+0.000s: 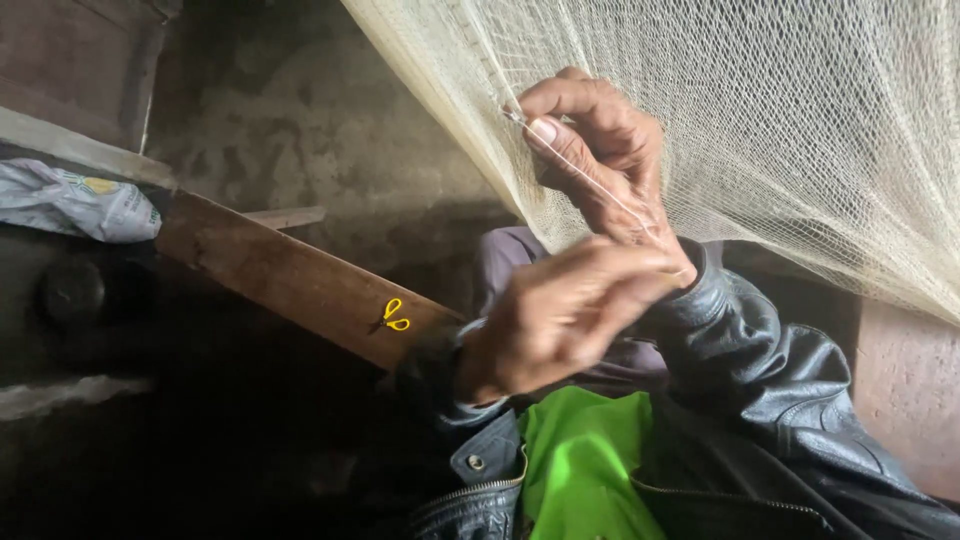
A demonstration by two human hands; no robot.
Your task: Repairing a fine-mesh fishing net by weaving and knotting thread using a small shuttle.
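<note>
Above the lower grip, the net is pinched by the right hand. A taut thread, slanting down-right, is clamped by the left hand, just below.

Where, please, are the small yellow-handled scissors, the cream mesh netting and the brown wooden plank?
Small yellow-handled scissors [391, 316]: head view, on the yellow handle loops.
Cream mesh netting [800, 120]: head view, on the open mesh.
Brown wooden plank [280, 275]: head view, on its bare top face.

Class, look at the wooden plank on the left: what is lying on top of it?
A small pair of yellow-handled scissors lies on the wooden plank near its lower end. A crumpled bag covers the plank's upper end, so nothing there can be seen.
</note>
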